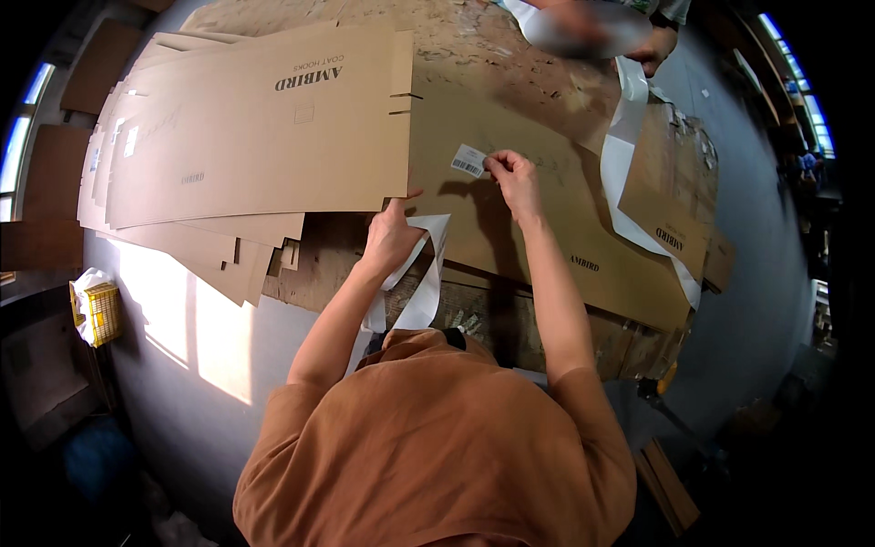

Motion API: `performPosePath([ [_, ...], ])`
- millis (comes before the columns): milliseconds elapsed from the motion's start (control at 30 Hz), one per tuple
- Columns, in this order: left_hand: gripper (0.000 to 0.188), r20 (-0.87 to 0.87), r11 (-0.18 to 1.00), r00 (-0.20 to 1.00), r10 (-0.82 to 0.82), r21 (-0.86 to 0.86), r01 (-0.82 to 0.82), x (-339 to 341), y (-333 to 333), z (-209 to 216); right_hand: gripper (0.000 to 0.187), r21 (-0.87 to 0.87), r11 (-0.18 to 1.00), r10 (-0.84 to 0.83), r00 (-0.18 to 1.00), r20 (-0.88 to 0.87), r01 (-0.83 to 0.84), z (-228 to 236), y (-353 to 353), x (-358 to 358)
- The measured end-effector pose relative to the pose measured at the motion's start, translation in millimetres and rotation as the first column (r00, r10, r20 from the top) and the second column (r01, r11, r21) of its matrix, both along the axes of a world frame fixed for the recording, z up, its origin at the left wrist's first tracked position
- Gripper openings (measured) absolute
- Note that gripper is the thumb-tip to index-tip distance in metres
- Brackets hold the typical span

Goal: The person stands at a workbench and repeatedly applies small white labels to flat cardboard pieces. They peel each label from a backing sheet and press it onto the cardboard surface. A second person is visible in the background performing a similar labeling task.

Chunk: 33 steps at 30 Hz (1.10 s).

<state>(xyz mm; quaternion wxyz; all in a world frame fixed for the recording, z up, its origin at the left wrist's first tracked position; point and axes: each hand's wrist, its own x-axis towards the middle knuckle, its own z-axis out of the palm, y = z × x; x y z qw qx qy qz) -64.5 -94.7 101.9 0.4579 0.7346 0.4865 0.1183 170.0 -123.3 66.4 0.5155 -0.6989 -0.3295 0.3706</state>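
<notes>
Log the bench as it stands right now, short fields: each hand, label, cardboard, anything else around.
Right hand: pinching the right end of a white label
Label: over the flat cardboard sheet; contact unclear
Left hand: near the corner of the cardboard stack, a looped white strip beside it; grip partly hidden
Stack: left of the label, edges uneven
Far right: co-worker's hand, long white strip below
Floor, left: yellow basket

Cardboard sheets [246,128] matt, smooth; label [468,161] smooth paper; strip [428,296] slick, paper-like; tabletop [456,50] rough, scuffed; basket [105,312] plastic; shirt [437,447] matt cloth; floor [205,410] smooth
</notes>
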Motion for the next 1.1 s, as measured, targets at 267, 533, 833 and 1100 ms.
performPosePath([
  [267, 0.060, 0.222, 0.982, 0.966, 0.131, 0.106, -0.157, -23, -5, 8, 0.015, -0.149, 0.988, 0.028, 0.998, -0.051, -0.035, -85, 74, 19],
  [533, 0.041, 0.164, 0.961, 0.948, 0.272, -0.104, -0.257, -65, -12, -26, 0.018, -0.179, 0.981, 0.102, 0.988, 0.114, -0.081, -98, 83, 17],
  [833, 0.083, 0.392, 0.996, 0.917, -0.077, 0.063, 0.057, -10, -23, 16, 0.028, -0.320, 0.944, 0.190, 0.657, 0.730, 0.083, -52, 79, -19],
  [1100, 0.088, 0.495, 0.905, 0.814, 0.303, 0.117, -0.408, -30, -6, -11, 0.025, -0.249, 0.954, -0.010, 0.847, 0.531, 0.167, -49, -17, 21],
])
